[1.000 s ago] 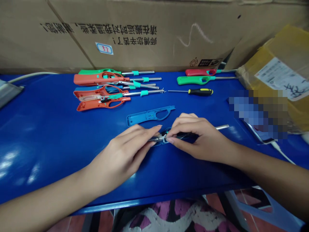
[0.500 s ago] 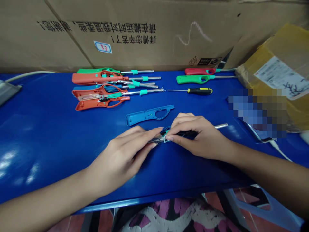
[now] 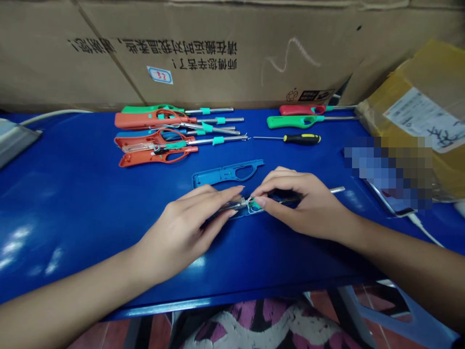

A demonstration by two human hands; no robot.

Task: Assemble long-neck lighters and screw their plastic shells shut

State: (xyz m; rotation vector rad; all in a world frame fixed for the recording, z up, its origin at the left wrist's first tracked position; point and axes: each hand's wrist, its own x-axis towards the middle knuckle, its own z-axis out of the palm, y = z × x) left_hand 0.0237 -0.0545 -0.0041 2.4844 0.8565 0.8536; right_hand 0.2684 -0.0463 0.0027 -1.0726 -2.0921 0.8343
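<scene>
On the table in front of me lies an opened blue gas lighter (image 3: 242, 215), its metal barrel pointing right past my hand. My left hand (image 3: 194, 213) pinches the clear fuel tank (image 3: 232, 205) between thumb and fingers, over the handle half. Closed at the tank's valve end, my right hand (image 3: 292, 196) has thumb and forefinger on the thin white tube (image 3: 252, 209) beside a green part. The exact grip is partly hidden by the fingers. Just beyond my hands lies the loose blue half shell (image 3: 225, 175), inner side up.
Several orange, green and blue lighters (image 3: 152, 120) lie at the back left, some opened. A screwdriver (image 3: 301, 139), a red lighter (image 3: 301, 110) and a green lighter (image 3: 290, 121) lie back right. A phone (image 3: 390, 194) and taped carton (image 3: 421, 106) stand right; cardboard (image 3: 203, 29) walls the back.
The fuel tank has come up slightly out of the blue handle half, in my left hand. More of the white tube shows between my hands. The view has shifted a little.
</scene>
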